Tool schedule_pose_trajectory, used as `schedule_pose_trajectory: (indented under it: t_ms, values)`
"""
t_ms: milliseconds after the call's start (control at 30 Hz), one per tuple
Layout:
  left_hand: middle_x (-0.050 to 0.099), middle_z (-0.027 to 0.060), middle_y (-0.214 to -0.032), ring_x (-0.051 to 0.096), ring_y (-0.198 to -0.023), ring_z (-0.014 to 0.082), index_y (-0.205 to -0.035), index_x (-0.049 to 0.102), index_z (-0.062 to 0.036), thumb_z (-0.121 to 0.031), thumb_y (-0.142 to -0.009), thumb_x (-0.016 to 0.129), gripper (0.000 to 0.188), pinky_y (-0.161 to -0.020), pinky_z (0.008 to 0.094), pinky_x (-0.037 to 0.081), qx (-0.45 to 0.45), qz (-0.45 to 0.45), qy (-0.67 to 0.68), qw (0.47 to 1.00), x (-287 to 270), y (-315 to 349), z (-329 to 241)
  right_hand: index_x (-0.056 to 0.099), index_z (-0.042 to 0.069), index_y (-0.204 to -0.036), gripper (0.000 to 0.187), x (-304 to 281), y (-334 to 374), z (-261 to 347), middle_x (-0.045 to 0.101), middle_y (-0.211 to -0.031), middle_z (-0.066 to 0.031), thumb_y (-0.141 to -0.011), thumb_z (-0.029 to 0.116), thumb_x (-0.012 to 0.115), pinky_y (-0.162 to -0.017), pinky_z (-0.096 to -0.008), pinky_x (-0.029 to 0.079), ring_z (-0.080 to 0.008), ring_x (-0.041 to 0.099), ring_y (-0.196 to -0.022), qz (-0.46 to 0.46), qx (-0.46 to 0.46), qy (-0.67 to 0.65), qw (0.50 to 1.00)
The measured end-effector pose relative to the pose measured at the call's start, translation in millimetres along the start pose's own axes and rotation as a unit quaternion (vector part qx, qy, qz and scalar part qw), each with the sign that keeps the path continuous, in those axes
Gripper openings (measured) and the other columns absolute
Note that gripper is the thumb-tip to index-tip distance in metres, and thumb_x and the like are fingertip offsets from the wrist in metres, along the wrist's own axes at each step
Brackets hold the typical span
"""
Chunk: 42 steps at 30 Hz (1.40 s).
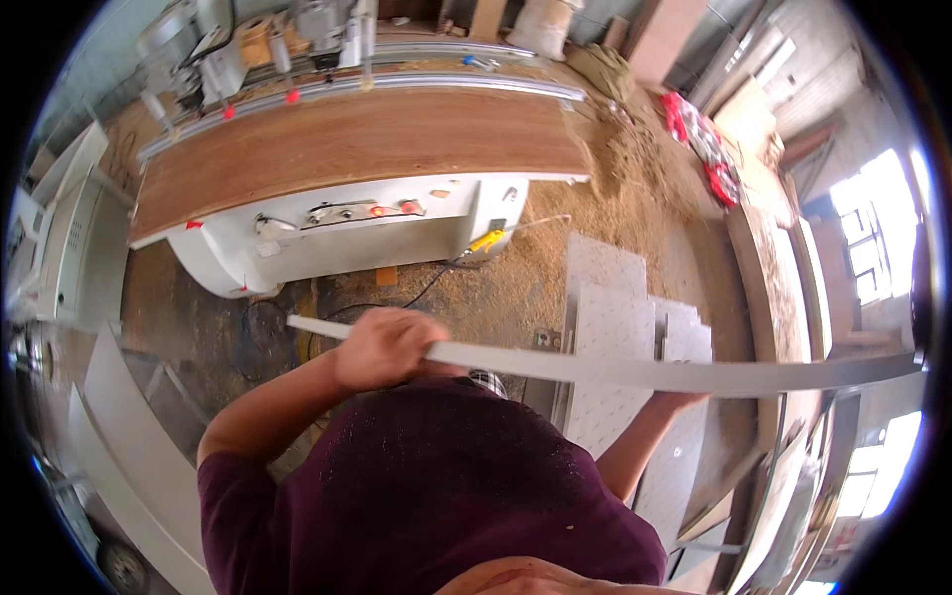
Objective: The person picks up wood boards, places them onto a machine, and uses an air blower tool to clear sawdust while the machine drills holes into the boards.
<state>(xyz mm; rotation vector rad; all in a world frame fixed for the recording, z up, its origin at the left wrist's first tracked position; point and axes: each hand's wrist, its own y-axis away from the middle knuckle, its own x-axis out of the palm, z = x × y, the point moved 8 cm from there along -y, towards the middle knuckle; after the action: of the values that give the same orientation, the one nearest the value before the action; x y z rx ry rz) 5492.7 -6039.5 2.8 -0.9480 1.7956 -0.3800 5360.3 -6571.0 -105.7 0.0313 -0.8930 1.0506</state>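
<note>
A long, narrow pale grey board point(575, 368) lies crosswise in front of my body, its edge toward me. It runs from a thin end at the left to the far right rim of the view. My left hand point(392, 347) is closed around it near the left end. Farther along, my right hand point(680, 399) grips it from below and behind; most of those fingers are hidden by the board.
Ahead stands a white machine point(297, 218) with a brown wooden top point(377, 134) and metal rails. A yellow air gun point(486, 241) hangs at its side. Sawdust point(625, 188) covers the floor. Stacked pale panels point(610, 307) are at the right, long timber point(769, 288) beyond.
</note>
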Motion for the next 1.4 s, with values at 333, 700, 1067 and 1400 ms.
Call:
schedule_pose_trajectory:
  t_ms: [333,700,1067,1400]
  values:
    - [0.061,0.0097,-0.071,0.063,-0.065,0.0169,-0.098,0.051,0.0031,-0.036,-0.074,0.077,0.053,-0.056,0.0276,0.049,-0.216,-0.358,0.120,0.900,-100.8,-59.0,89.4,0.033,0.008,-0.140,0.068,346.8,-171.1,-51.7,0.038,-0.140,-0.0115,-0.094,0.058,0.029,-0.098,-0.0389,0.042,-0.0259,0.042,-0.124,-0.122,-0.135,0.303,0.935]
    - [0.056,0.0105,-0.113,0.055,-0.102,0.0213,-0.128,0.040,-0.0002,-0.017,-0.095,0.049,0.038,-0.089,0.0332,0.042,-0.346,-0.648,0.470,0.490,-20.9,125.2,270.6,0.070,0.000,-0.086,0.079,454.0,-303.6,-339.3,0.065,-0.083,-0.0243,-0.086,0.069,0.033,-0.075,-0.0480,0.048,-0.0400,0.063,-0.084,0.204,-0.209,0.739,0.607]
    - [0.054,0.0117,-0.123,0.054,-0.103,0.0253,-0.132,0.040,0.0001,-0.050,-0.094,0.039,0.063,-0.091,0.0339,0.041,-0.513,-0.559,0.470,0.451,167.4,334.1,358.4,0.067,0.020,-0.101,0.052,482.9,-215.5,-653.0,0.067,-0.101,-0.0115,-0.090,0.061,0.036,-0.081,-0.0440,0.048,-0.0297,0.063,-0.094,0.521,0.083,0.700,0.481]
    - [0.054,0.0096,-0.122,0.054,-0.105,0.0259,-0.131,0.039,-0.0008,-0.057,-0.093,0.039,0.068,-0.091,0.0355,0.042,-0.701,-0.346,0.237,0.576,69.4,271.6,335.0,0.056,0.011,-0.116,0.051,454.8,-200.0,-766.2,0.055,-0.123,-0.0129,-0.094,0.052,0.035,-0.099,-0.0436,0.036,-0.0308,0.047,-0.119,0.533,0.112,0.696,0.468]
